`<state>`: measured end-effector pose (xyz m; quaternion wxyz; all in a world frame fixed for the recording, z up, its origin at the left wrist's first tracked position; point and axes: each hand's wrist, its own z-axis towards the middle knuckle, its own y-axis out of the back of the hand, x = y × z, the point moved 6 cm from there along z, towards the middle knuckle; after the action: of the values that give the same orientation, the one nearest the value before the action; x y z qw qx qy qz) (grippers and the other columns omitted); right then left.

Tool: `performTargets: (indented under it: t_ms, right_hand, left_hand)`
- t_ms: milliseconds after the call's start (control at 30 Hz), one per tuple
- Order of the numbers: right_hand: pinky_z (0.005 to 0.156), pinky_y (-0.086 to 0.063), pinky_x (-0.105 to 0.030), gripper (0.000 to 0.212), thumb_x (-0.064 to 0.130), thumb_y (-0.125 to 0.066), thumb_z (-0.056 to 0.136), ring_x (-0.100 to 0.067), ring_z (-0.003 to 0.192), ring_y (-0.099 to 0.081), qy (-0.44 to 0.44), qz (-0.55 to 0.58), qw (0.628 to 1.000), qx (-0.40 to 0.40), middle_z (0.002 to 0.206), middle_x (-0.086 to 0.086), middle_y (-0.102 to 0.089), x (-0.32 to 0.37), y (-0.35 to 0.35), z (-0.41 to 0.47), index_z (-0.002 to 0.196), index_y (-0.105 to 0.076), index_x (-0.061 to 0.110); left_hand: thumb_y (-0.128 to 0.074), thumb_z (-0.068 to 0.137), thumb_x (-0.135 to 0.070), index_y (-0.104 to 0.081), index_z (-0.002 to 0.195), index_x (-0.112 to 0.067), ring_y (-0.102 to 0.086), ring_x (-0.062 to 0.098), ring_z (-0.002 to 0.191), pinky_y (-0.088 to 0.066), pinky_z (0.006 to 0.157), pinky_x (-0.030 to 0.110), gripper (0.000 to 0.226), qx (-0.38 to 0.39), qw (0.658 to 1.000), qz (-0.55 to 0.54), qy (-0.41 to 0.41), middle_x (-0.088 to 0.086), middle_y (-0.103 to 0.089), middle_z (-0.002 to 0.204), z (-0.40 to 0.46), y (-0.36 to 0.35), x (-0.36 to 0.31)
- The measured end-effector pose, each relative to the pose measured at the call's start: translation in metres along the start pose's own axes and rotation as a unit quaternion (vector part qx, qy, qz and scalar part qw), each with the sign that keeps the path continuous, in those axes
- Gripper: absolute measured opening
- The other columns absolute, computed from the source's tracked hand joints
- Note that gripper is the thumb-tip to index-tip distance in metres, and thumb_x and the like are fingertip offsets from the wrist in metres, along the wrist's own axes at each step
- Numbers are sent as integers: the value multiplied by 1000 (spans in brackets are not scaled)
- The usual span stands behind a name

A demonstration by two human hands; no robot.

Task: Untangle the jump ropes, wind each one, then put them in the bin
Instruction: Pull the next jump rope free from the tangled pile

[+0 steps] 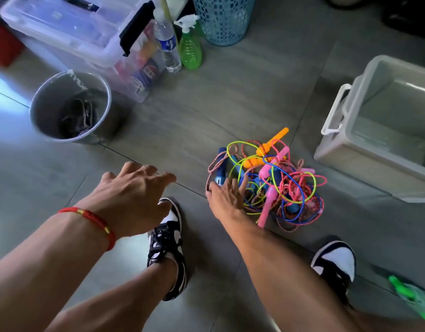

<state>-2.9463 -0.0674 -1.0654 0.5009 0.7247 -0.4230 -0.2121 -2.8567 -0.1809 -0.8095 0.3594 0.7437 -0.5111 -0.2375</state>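
Judging by the jump ropes [266, 180] lying fully knotted on the floor just left of the empty grey bin [383, 130], nothing is done: right hand [227, 196] touches the heap with spread fingers, left hand [134, 195] hovers open, well left of the bin.

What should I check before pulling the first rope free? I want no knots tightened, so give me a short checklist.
1. Right hand on the tangled pile of coloured jump ropes: ok, fingers reach in at its left edge.
2. Firm grip on one rope: cannot tell.
3. Left hand free to help: ok, open, above the floor.
4. Ropes separated: not ok, all looped together.
5. Pale grey plastic bin ready: ok, open beside the pile.
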Motion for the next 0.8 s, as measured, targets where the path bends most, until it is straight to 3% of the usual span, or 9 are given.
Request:
performTargets:
  t_ms: [100,167,300,433,533,600,667,733,800]
  right_hand:
    - [110,-32,-62,19,28,-70,85,-34,87,-67,-11,35,991,-126,77,-11,-67,-20,45,-37,101,-60,23]
    - [95,-47,-48,17,22,-66,89,-33,76,-68,4,69,988,-135,72,-9,-68,-37,84,-61,103,-56,21]
    - [77,-44,-38,30,35,-59,93,-32,97,-65,54,179,982,2,99,-4,-67,-61,163,-93,115,-46,20]
    - [74,-52,-34,32,51,-70,82,-17,82,-67,79,278,957,1,87,5,-70,-73,264,-127,99,-58,27]
    - [68,-48,-32,29,47,-74,85,-11,69,-58,117,308,942,-63,78,8,-64,-79,329,-151,95,-65,21]
    - [65,-46,-33,30,47,-72,88,-8,65,-54,143,312,935,-87,72,10,-59,-82,356,-170,95,-66,19]
    - [65,-42,-27,30,49,-70,89,-4,64,-52,162,297,935,-104,74,11,-60,-90,372,-188,97,-66,20]
    - [63,-41,-25,38,55,-69,88,-3,66,-52,172,334,921,-102,77,13,-61,-102,378,-204,100,-64,19]
    - [63,-41,-24,42,57,-69,86,-3,64,-51,164,352,918,-81,70,16,-57,-124,373,-210,98,-64,17]
  left_hand:
    - [-42,99,-54,-23,152,-46,-25,21,145,-39,108,46,57,-17,1000,3,-13,-7,-33,158,1,11,-8]
    - [-45,98,-52,-27,152,-44,-29,22,143,-40,107,46,57,-22,999,8,-29,-6,-39,154,2,17,-19]
    - [-55,92,-48,-35,150,-37,-39,24,141,-41,108,43,63,-17,996,-23,-84,-3,-47,149,6,30,-49]
    - [-64,81,-55,-35,154,-23,-47,23,139,-38,112,32,85,-44,981,-114,-151,1,-48,152,-3,48,-88]
    - [-72,86,-41,-53,139,-22,-63,17,110,-48,97,34,60,-72,951,-231,-192,-1,-67,123,-13,60,-104]
    - [-64,80,-60,-60,121,-24,-60,13,84,-53,85,39,55,-96,928,-282,-224,-1,-68,99,-25,68,-112]
    - [-62,84,-61,-60,110,-25,-58,14,77,-52,80,38,44,-129,911,-302,-250,-1,-66,93,-36,76,-119]
    - [-67,93,-43,-60,99,-20,-53,12,71,-49,72,33,24,-167,892,-326,-265,2,-64,84,-45,85,-117]
    - [-67,89,-40,-55,86,-14,-46,11,59,-42,56,27,28,-201,848,-415,-260,2,-56,68,-54,95,-105]
